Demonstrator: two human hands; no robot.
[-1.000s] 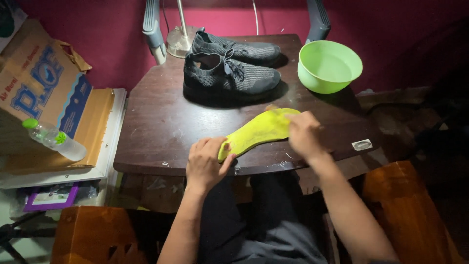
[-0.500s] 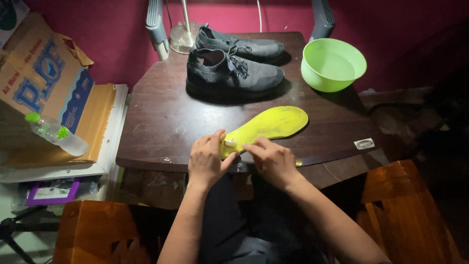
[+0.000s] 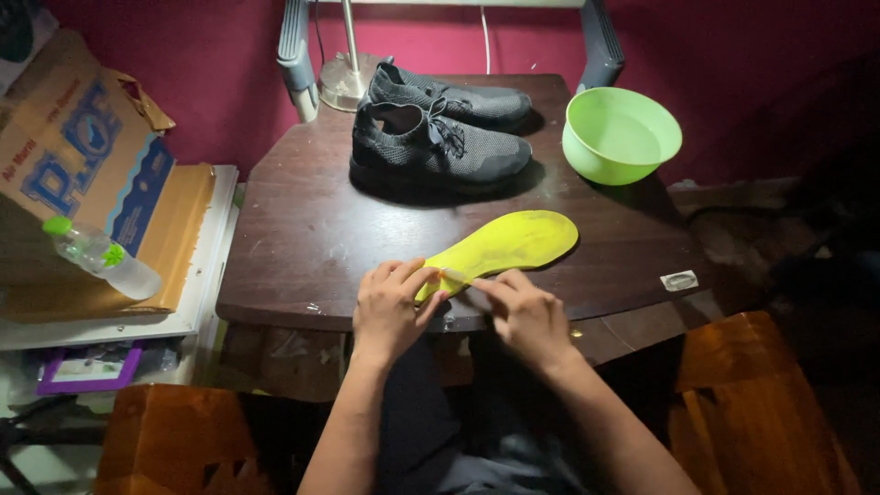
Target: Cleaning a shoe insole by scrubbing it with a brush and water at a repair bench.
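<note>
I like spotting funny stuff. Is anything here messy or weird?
Yes. The yellow insole lies out on the table, not inside the dark shoes. The left hand and right hand pinch its heel end. A plastic bottle lies tipped over on the flattened cardboard box.

Both bare forearms reach forward side by side from the bottom edge; the left hand [image 3: 390, 307] is curled with fingers bent inward, and the right hand [image 3: 524, 314] pinches thumb and forefinger just beside it
</note>
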